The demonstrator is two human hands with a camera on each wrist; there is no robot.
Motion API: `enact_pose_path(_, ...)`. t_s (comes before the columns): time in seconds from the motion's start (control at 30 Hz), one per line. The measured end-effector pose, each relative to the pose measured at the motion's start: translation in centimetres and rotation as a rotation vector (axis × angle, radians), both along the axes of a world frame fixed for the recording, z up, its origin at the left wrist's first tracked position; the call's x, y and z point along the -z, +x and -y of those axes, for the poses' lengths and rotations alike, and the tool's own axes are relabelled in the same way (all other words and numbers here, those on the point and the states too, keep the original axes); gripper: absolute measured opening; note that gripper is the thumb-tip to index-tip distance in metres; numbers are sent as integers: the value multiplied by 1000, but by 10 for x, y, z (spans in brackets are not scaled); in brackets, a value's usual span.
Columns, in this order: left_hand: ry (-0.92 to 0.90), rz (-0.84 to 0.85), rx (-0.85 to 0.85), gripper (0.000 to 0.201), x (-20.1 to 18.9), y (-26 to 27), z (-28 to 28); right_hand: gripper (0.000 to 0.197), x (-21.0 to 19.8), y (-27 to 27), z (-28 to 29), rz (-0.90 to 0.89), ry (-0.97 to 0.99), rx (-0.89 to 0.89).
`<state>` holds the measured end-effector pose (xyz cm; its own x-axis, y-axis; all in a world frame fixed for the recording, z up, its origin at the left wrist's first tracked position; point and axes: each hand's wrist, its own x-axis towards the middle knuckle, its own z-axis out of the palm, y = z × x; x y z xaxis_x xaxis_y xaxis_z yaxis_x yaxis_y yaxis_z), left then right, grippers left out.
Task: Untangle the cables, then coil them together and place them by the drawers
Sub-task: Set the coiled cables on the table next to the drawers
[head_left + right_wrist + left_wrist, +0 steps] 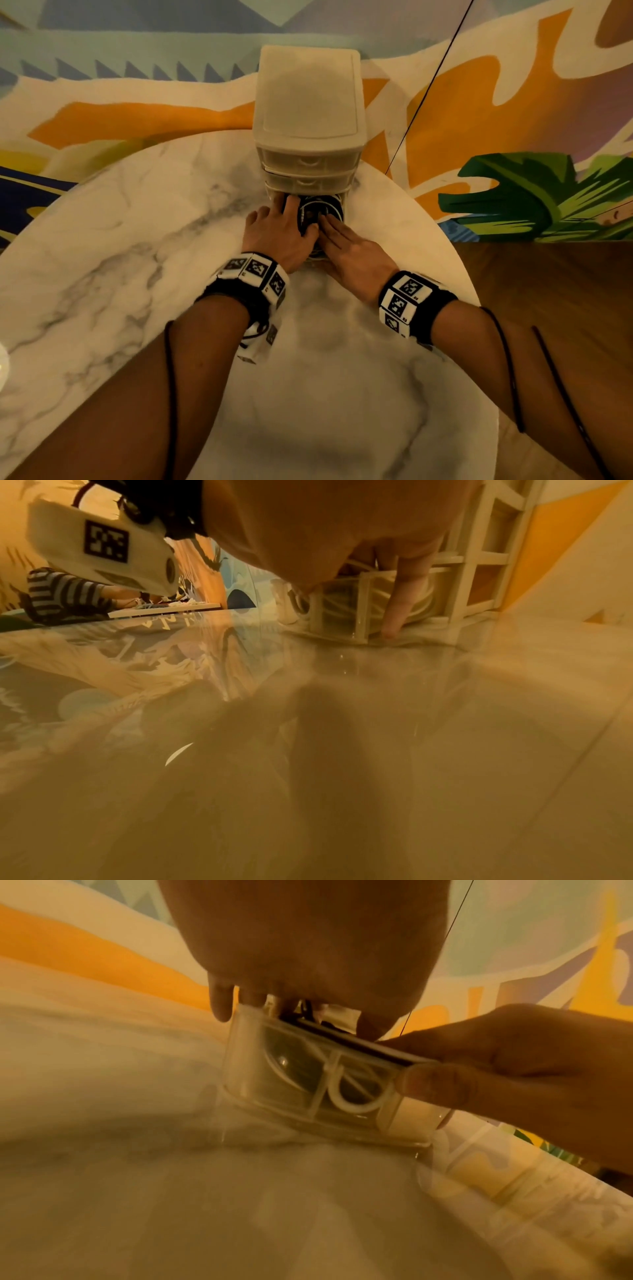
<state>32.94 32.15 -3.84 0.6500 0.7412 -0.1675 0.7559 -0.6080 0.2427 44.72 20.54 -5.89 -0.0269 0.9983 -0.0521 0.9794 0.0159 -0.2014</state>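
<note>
The coiled cables (320,212) lie in the pulled-out bottom drawer (318,1099) of the plastic drawer unit (308,102), at 12 o'clock on the marble table (137,240). The left hand (274,233) covers the coil, but I cannot tell its grip. The right hand (349,253) pinches the drawer front. I think the springy loops may rise over the rim and jam the drawer.

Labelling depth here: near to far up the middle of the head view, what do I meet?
Marble table → left hand and right hand side by side → coiled cables in the bottom drawer → drawer unit → painted wall.
</note>
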Motion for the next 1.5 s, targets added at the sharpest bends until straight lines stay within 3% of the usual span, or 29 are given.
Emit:
enact_pose_path(0.3,14,-83,24,63,3,-14,19,57,-14,5,-8,-5,-7,48)
enact_pose_path(0.57,86,-51,154,58,7,-25,21,63,-26,7,-32,-15,-157,146)
enact_pose_path(0.77,118,-39,137,54,9,-17,16,40,-15,10,-9,-83,213,138)
enact_pose_path(0.83,120,47,102,56,7,-20,16,32,-18,13,-17,-141,245,172)
enact_pose_path(0.93,208,250,42,42,10,-24,13,18,-23,12,-34,-225,194,294)
enact_pose_path(1.0,234,298,23,33,10,-22,6,13,-21,10,-40,-337,177,442)
enact_pose_path(1.1,235,313,50,27,5,-16,-2,23,-17,8,-41,-484,202,638)
enact_pose_path(1.2,227,269,138,42,8,-21,9,16,-15,0,-30,-279,255,512)
enact_pose_path(1.27,228,231,196,50,15,-29,14,34,-11,-5,-15,-171,222,406)
enact_pose_path(1.37,335,222,292,43,22,-32,3,51,-6,1,-4,-12,160,285)
enact_pose_path(1.5,402,247,313,37,16,-17,-9,35,-14,18,-27,7,203,316)
